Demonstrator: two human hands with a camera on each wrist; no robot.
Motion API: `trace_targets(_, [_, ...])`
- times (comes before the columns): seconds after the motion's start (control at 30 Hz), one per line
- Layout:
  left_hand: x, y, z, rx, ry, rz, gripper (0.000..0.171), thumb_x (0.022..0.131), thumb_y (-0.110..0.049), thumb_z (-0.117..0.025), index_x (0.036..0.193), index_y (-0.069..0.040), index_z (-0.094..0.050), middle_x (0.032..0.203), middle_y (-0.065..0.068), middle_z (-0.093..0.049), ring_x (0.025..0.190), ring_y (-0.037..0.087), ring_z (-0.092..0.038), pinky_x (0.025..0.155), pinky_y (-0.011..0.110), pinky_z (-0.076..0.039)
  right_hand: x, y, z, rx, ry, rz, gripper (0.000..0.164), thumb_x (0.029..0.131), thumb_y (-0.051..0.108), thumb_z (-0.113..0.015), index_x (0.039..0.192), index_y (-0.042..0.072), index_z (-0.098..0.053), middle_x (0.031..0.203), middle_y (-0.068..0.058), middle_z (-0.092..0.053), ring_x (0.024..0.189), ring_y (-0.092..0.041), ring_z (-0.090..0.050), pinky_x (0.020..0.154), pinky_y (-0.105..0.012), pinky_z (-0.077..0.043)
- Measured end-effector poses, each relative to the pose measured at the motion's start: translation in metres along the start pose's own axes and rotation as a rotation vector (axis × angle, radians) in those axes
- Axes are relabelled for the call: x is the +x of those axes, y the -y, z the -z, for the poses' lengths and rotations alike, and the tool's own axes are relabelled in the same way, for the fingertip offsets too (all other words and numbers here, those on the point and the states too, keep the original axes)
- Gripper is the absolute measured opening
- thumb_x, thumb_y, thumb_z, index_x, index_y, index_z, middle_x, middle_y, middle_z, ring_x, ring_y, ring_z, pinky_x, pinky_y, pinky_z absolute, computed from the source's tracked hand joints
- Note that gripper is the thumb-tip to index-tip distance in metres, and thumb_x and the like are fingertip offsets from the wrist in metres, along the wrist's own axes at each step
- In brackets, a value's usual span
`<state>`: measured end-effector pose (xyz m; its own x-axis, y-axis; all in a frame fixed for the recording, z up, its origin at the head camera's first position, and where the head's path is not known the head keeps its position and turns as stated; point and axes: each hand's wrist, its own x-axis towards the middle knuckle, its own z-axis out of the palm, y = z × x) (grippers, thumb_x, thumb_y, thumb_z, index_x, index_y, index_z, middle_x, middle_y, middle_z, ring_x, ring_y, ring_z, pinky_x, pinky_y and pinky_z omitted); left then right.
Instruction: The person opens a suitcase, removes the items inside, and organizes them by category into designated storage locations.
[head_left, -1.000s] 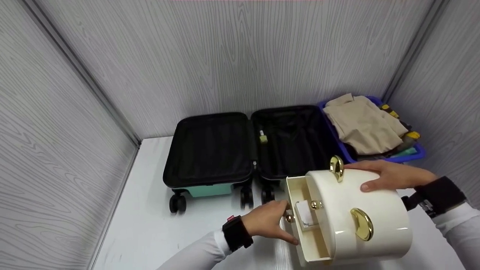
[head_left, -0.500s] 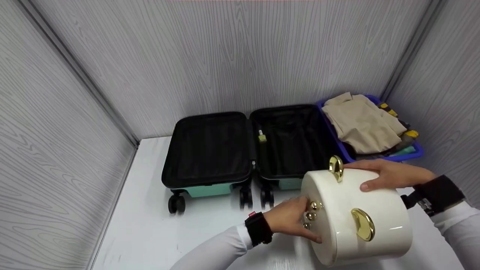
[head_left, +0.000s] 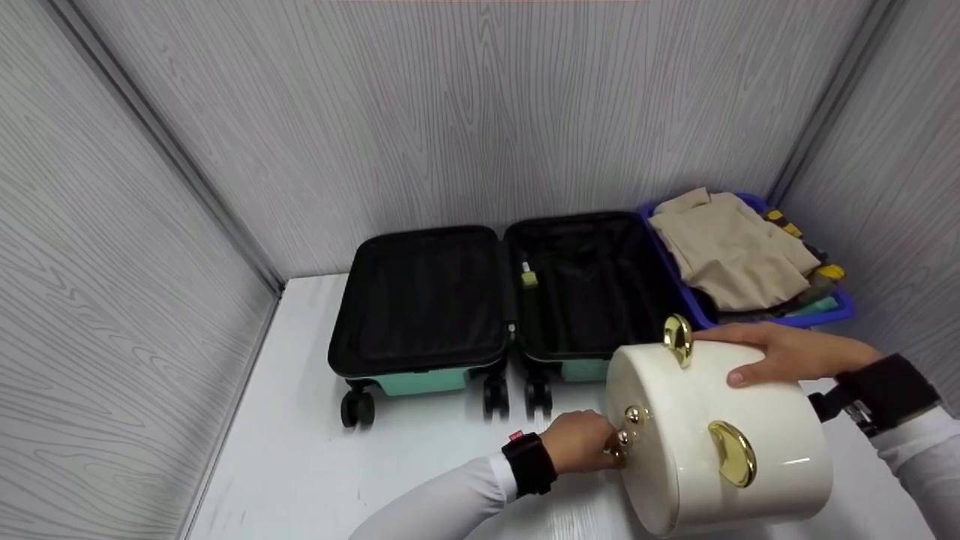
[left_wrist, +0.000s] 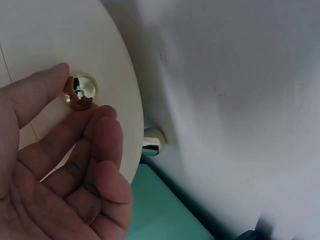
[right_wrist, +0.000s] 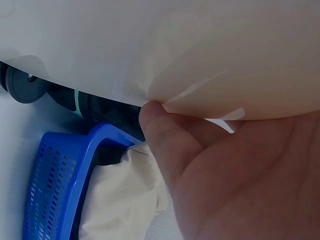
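Observation:
A glossy cream drum-shaped drawer box (head_left: 750,420), with gold ear-shaped pieces (head_left: 733,453) on its curved side, stands at the lower right of the head view. Its flat face, turned left, carries gold knobs, and the drawers are in flush. My left hand (head_left: 579,442) pinches the lowest gold knob (left_wrist: 81,91) between thumb and bent forefinger, its other fingers curled in. On the box's far upper side rests my right hand (head_left: 787,354), thumb on top and fingers mostly hidden behind. In the right wrist view its thumb (right_wrist: 155,117) presses the box's edge.
Behind the box lies an open suitcase with black lining (head_left: 427,300), mint shell and wheels (head_left: 358,407). A blue basket (head_left: 829,313) of clothes, a beige garment (head_left: 739,247) on top, sits at the back right. Grey wood-grain walls (head_left: 480,112) enclose the white surface (head_left: 300,465).
The drawer that stood out, with a small white item inside, has been pushed in by my left hand. That hand then drew its fingers together on the lowest knob. The right hand stayed.

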<state>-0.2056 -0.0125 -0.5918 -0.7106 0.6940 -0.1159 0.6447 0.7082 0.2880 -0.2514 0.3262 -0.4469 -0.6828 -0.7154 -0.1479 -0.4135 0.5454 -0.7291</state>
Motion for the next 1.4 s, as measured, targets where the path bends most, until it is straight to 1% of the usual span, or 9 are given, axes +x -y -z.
trace_targets(0.17, [-0.001, 0.001, -0.002, 0.003, -0.019, 0.019, 0.015, 0.093, -0.043, -0.082, 0.091, -0.029, -0.086, 0.076, -0.016, -0.076, 0.061, 0.002, -0.055, 0.052, 0.021, -0.039, 0.000, -0.002, 0.000, 0.054, 0.027, 0.011, 0.069, 0.103, 0.011, -0.073, 0.166, 0.016, -0.045, 0.145, -0.017, -0.059, 0.111, -0.007, -0.071, 0.086, -0.029, -0.063])
trace_targets(0.4, [-0.010, 0.012, 0.001, -0.003, -0.047, 0.006, 0.016, 0.087, -0.041, -0.086, 0.081, -0.025, -0.085, 0.073, -0.014, -0.075, 0.057, 0.002, -0.052, 0.050, 0.021, -0.037, 0.001, -0.001, 0.002, -0.069, -0.008, 0.064, 0.071, 0.100, 0.014, -0.077, 0.165, 0.021, -0.049, 0.153, -0.005, -0.061, 0.125, 0.002, -0.060, 0.095, -0.021, -0.055])
trace_targets(0.5, [-0.019, 0.020, 0.004, -0.029, -0.042, 0.004, 0.015, 0.084, -0.038, -0.088, 0.080, -0.024, -0.085, 0.073, -0.013, -0.077, 0.057, 0.000, -0.052, 0.050, 0.020, -0.036, 0.002, -0.001, 0.002, -0.044, 0.011, 0.069, 0.072, 0.101, 0.012, -0.076, 0.166, 0.020, -0.047, 0.152, -0.004, -0.061, 0.123, 0.000, -0.062, 0.093, -0.023, -0.057])
trace_targets(0.77, [-0.045, 0.039, 0.011, -0.071, -0.014, 0.041, 0.017, 0.081, -0.037, -0.090, 0.075, -0.022, -0.083, 0.069, -0.014, -0.074, 0.056, -0.003, -0.052, 0.051, 0.018, -0.039, 0.002, 0.000, 0.003, -0.063, 0.000, 0.043, 0.071, 0.101, 0.014, -0.077, 0.165, 0.021, -0.048, 0.154, -0.012, -0.060, 0.124, 0.002, -0.060, 0.093, -0.022, -0.056])
trace_targets(0.97, [-0.053, 0.044, 0.015, -0.075, 0.010, 0.047, 0.017, 0.082, -0.036, -0.090, 0.079, -0.021, -0.083, 0.068, -0.015, -0.067, 0.060, -0.001, -0.051, 0.054, 0.019, -0.038, 0.001, -0.001, 0.001, -0.050, -0.001, 0.033, 0.071, 0.101, 0.013, -0.076, 0.166, 0.021, -0.047, 0.153, -0.017, -0.059, 0.122, 0.001, -0.062, 0.091, -0.024, -0.058])
trace_targets(1.07, [-0.052, 0.045, 0.029, -0.041, 0.016, 0.030, 0.016, 0.083, -0.035, -0.089, 0.083, -0.020, -0.084, 0.072, -0.014, -0.069, 0.063, 0.000, -0.054, 0.056, 0.019, -0.041, 0.000, 0.000, 0.001, -0.028, 0.003, 0.032, 0.071, 0.102, 0.013, -0.075, 0.166, 0.020, -0.047, 0.151, -0.016, -0.059, 0.119, -0.001, -0.064, 0.089, -0.025, -0.059])
trace_targets(1.17, [-0.045, 0.047, 0.055, -0.009, -0.005, 0.014, 0.011, 0.087, -0.029, -0.085, 0.091, -0.019, -0.085, 0.082, -0.012, -0.075, 0.072, 0.002, -0.063, 0.063, 0.020, -0.048, 0.000, 0.001, 0.001, -0.008, 0.006, 0.028, 0.070, 0.102, 0.013, -0.075, 0.166, 0.019, -0.047, 0.150, -0.017, -0.059, 0.116, -0.002, -0.066, 0.087, -0.027, -0.061])
trace_targets(1.27, [-0.032, 0.050, 0.085, 0.009, -0.072, 0.017, 0.008, 0.092, -0.022, -0.077, 0.093, -0.019, -0.085, 0.087, -0.008, -0.079, 0.078, 0.007, -0.069, 0.069, 0.026, -0.055, 0.000, 0.001, -0.001, -0.009, -0.002, 0.027, 0.070, 0.102, 0.013, -0.075, 0.166, 0.019, -0.047, 0.150, -0.017, -0.060, 0.116, -0.002, -0.067, 0.087, -0.026, -0.060])
trace_targets(1.4, [-0.007, 0.058, 0.120, 0.014, -0.183, 0.071, 0.015, 0.100, -0.025, -0.073, 0.093, -0.017, -0.084, 0.088, -0.004, -0.079, 0.079, 0.013, -0.071, 0.073, 0.036, -0.060, 0.000, 0.002, -0.004, 0.009, -0.009, 0.007, 0.069, 0.103, 0.015, -0.075, 0.165, 0.019, -0.048, 0.151, -0.017, -0.060, 0.114, -0.003, -0.069, 0.088, -0.026, -0.060])
